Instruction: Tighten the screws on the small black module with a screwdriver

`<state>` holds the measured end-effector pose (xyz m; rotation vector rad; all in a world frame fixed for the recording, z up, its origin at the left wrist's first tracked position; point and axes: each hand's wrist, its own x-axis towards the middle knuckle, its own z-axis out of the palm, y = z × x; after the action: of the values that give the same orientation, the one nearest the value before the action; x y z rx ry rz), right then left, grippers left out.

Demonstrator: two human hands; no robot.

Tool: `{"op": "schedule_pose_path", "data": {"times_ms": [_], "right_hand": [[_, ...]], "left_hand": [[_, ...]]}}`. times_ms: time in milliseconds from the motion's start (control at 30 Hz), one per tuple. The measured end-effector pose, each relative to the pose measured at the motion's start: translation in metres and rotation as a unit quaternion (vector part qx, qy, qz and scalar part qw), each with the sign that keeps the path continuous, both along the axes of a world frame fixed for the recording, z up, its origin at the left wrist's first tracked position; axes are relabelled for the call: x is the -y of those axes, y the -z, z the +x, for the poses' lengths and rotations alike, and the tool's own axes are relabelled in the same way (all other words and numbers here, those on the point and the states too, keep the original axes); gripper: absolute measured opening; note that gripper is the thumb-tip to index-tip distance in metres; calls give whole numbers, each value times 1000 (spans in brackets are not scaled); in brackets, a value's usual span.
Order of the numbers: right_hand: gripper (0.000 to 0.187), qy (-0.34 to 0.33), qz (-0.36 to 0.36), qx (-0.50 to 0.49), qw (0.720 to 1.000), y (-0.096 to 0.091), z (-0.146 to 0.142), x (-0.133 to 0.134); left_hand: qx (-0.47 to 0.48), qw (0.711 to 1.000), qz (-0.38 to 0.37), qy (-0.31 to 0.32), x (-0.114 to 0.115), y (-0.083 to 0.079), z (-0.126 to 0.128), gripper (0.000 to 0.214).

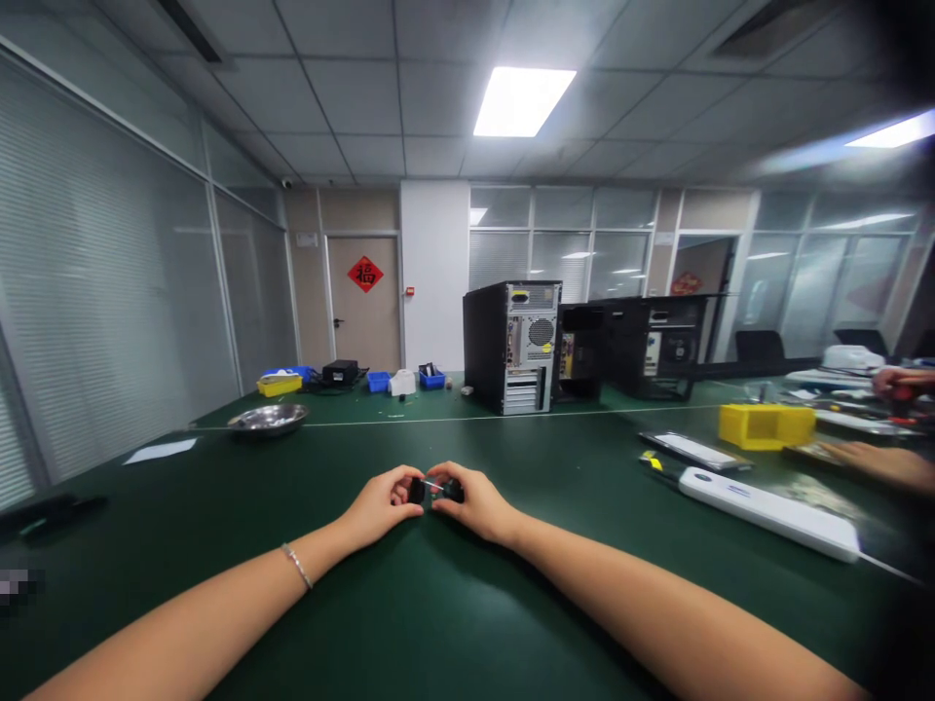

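My left hand (384, 501) is closed round a small black piece (416, 490), which sits between the thumb and fingertips. Opposite it, my right hand (474, 498) grips a second small black piece (453, 490) in the same way. The two pieces are held just above the green table (438, 623), a short gap apart. In that gap a thin pale strip and a tiny red spot show, too small to make out. Whether the pieces are joined cannot be told, and my fingers hide most of both.
Computer towers (530, 350) stand at the back. A metal bowl (269, 419) and white paper (161, 450) lie left. To the right are a long white casing (770, 513), a yellow bin (766, 426) and a co-worker's hand (880, 465). Blue trays (430, 378) sit farther back.
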<state>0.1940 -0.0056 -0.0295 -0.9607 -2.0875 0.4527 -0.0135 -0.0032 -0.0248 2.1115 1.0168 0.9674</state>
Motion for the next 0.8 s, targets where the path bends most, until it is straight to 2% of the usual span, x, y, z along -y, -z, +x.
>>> {"op": "schedule_pose_path", "data": {"times_ms": [100,167,367,600,800], "right_hand": [[42,-13,28,-64,997,-3,-3,5],[43,-22,47,-88,995,-6,-5,10],[49,-32,72,-87,993,-10,-9,17],[49,-29,72,-71,994,-8,-9,18],[44,-38,82,-62,994,-9,-9,18]], "left_hand": [[99,992,-73,29,-2,1,3,46],[126,987,-93,39,0,2,7,48],[130,986,-92,47,10,0,12,46],[118,991,-48,36,12,1,12,38],[188,970,-142,64,4,5,13,50]]}}
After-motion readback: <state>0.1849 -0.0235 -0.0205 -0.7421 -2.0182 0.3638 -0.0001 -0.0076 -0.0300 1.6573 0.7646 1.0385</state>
